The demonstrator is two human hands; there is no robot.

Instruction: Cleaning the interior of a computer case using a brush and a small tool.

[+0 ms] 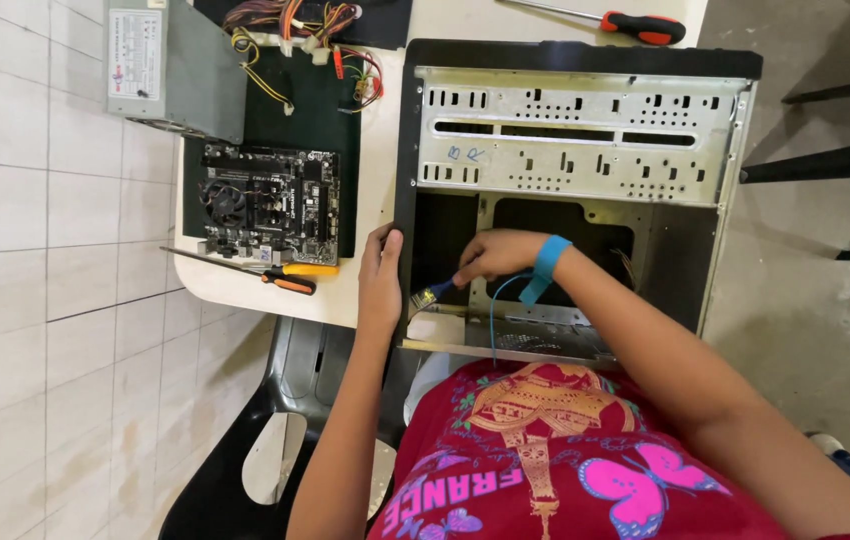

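An open black computer case (575,60) lies on its side on the white table, its bare metal drive bays (575,140) facing up. My left hand (381,275) grips the case's near left edge. Inside the case, my right hand (498,255) holds a small brush (431,296) with a dark handle, its bristles pointing down-left toward the case's bottom corner. A blue wrist strap (547,262) sits on my right wrist, with a blue cord (494,310) trailing into the case.
A black motherboard (270,205) lies on a dark mat left of the case, with two screwdrivers (280,275) at its near edge. A grey power supply (175,65) with loose cables (295,30) sits at the back left. Another orange-handled screwdriver (635,25) lies behind the case. A black chair (275,440) stands below.
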